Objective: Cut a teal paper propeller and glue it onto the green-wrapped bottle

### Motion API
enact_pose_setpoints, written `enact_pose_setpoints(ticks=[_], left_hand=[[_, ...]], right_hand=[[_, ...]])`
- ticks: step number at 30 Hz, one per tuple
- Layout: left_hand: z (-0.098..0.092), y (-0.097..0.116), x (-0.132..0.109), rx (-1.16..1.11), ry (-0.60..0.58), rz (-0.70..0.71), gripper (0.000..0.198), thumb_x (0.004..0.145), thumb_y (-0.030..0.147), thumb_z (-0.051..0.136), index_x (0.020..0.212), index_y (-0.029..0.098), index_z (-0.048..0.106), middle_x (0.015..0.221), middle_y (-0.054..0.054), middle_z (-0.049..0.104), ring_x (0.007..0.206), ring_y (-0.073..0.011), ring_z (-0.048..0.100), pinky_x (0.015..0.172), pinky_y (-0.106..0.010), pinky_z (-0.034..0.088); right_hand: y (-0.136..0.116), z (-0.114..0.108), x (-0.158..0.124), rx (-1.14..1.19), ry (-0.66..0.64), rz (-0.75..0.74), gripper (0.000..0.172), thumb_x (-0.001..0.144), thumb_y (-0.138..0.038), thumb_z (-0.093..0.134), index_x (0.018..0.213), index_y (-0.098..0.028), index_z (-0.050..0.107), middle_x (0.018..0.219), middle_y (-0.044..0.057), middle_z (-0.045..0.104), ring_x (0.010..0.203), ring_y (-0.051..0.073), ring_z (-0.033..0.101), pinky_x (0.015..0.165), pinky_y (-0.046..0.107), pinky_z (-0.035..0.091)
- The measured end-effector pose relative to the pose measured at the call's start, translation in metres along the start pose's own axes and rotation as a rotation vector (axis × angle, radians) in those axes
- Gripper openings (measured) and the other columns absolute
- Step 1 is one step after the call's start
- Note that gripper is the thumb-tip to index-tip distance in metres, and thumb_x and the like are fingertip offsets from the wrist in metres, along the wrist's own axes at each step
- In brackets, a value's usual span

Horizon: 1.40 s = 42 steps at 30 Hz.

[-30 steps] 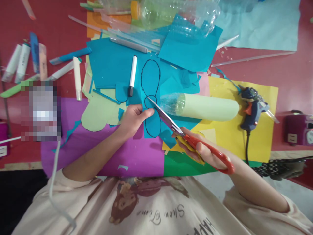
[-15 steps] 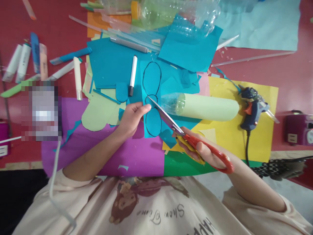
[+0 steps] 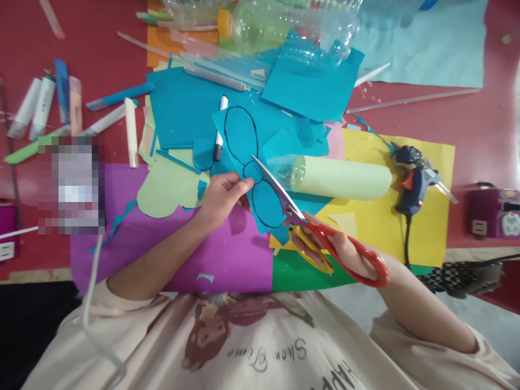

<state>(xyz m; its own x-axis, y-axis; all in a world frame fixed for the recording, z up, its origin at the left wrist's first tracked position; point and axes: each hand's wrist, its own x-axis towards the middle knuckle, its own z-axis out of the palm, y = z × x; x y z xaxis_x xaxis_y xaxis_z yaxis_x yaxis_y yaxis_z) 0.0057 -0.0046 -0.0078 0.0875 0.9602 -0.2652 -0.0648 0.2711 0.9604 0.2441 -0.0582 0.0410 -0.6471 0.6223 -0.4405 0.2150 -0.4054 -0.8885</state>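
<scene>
A piece of blue paper point(image 3: 240, 130) bears a bow-like outline in black: two long loops joined by a small round middle. My left hand point(image 3: 227, 197) pinches it at the lower left of that middle, thumb on top. In my right hand point(image 3: 325, 244) are scissors point(image 3: 357, 260) with one red and one yellow handle. Their blades point up and left, and the tip lies over the paper beside the small middle loop. Whether the blades are cutting there I cannot tell. Under the paper's upper left edge lies a white marker point(image 3: 220, 130) with a black cap.
A bottle wrapped in pale green paper point(image 3: 345, 177) lies right of the blades. Further right, a hot glue gun point(image 3: 412, 181) rests on yellow paper point(image 3: 434, 238). Clear plastic bottles point(image 3: 284, 27) lie at the back. Several markers point(image 3: 43, 108) and a blurred-out phone point(image 3: 79, 184) are left.
The blue paper has turned anticlockwise, its top swinging left over the white marker and its bottom swinging right. The scissors' tip has shifted slightly right, and the handles have spread apart.
</scene>
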Motion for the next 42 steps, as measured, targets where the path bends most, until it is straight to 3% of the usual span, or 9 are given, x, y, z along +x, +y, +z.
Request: enact_pose_setpoints(ticks=[5, 10, 18, 25, 32, 37, 42], left_hand=[[0.001, 0.004, -0.001, 0.042, -0.007, -0.008, 0.045, 0.071, 0.037, 0.066, 0.045, 0.022, 0.032, 0.037, 0.006, 0.047, 0.037, -0.0103, 0.055, 0.041, -0.022, 0.044], [0.004, 0.010, -0.004, 0.063, -0.006, -0.047, 0.035, 0.072, 0.033, 0.063, 0.044, 0.021, 0.047, 0.038, 0.003, 0.054, 0.036, -0.0099, 0.053, 0.043, -0.022, 0.045], [0.005, 0.018, -0.005, 0.145, -0.080, -0.101, 0.038, 0.075, 0.031, 0.061, 0.040, 0.017, 0.059, 0.039, -0.001, 0.058, 0.037, -0.0095, 0.054, 0.045, -0.021, 0.044], [-0.001, -0.002, -0.002, 0.048, 0.015, -0.051, 0.040, 0.073, 0.040, 0.066, 0.043, 0.020, 0.049, 0.038, 0.004, 0.052, 0.038, -0.0101, 0.053, 0.045, -0.023, 0.044], [-0.002, -0.002, -0.001, 0.049, 0.102, -0.008, 0.044, 0.071, 0.036, 0.068, 0.045, 0.021, 0.036, 0.038, 0.008, 0.035, 0.036, -0.0055, 0.037, 0.040, -0.021, 0.033], [0.001, 0.009, -0.005, 0.100, -0.110, -0.091, 0.040, 0.074, 0.042, 0.066, 0.044, 0.018, 0.053, 0.040, 0.001, 0.054, 0.038, -0.0093, 0.051, 0.044, -0.023, 0.042], [0.005, 0.016, -0.011, 0.012, -0.199, -0.132, 0.035, 0.072, 0.045, 0.071, 0.055, 0.017, 0.061, 0.049, 0.000, 0.062, 0.044, -0.0094, 0.054, 0.042, -0.022, 0.040]], right_hand=[[-0.010, 0.004, 0.005, 0.103, -0.023, -0.036, 0.064, 0.082, -0.084, 0.031, 0.095, -0.024, 0.051, 0.064, -0.006, 0.042, 0.049, 0.010, 0.029, 0.052, 0.028, 0.036], [-0.010, 0.006, 0.008, 0.079, -0.028, -0.050, 0.061, 0.084, -0.082, 0.027, 0.084, -0.024, 0.046, 0.057, -0.007, 0.039, 0.048, 0.011, 0.030, 0.057, 0.030, 0.038], [0.004, 0.007, 0.008, 0.167, -0.029, 0.004, 0.068, 0.083, -0.083, 0.030, 0.109, -0.023, 0.052, 0.059, -0.006, 0.041, 0.046, 0.011, 0.031, 0.049, 0.028, 0.039], [0.001, 0.011, 0.009, 0.144, 0.023, -0.008, 0.076, 0.081, -0.085, 0.031, 0.115, -0.021, 0.053, 0.057, -0.008, 0.033, 0.045, 0.009, 0.026, 0.044, 0.026, 0.032], [0.003, 0.012, 0.007, 0.182, 0.068, 0.054, 0.087, 0.079, -0.086, 0.035, 0.133, -0.019, 0.048, 0.060, -0.006, 0.038, 0.048, 0.012, 0.039, 0.050, 0.027, 0.040], [0.005, 0.009, 0.007, 0.193, 0.004, -0.019, 0.076, 0.079, -0.086, 0.033, 0.116, -0.023, 0.055, 0.059, -0.007, 0.035, 0.046, 0.010, 0.029, 0.050, 0.027, 0.041], [0.003, 0.013, 0.005, 0.177, 0.025, 0.065, 0.081, 0.077, -0.087, 0.033, 0.124, -0.025, 0.052, 0.061, -0.005, 0.039, 0.053, 0.014, 0.042, 0.048, 0.026, 0.038]])
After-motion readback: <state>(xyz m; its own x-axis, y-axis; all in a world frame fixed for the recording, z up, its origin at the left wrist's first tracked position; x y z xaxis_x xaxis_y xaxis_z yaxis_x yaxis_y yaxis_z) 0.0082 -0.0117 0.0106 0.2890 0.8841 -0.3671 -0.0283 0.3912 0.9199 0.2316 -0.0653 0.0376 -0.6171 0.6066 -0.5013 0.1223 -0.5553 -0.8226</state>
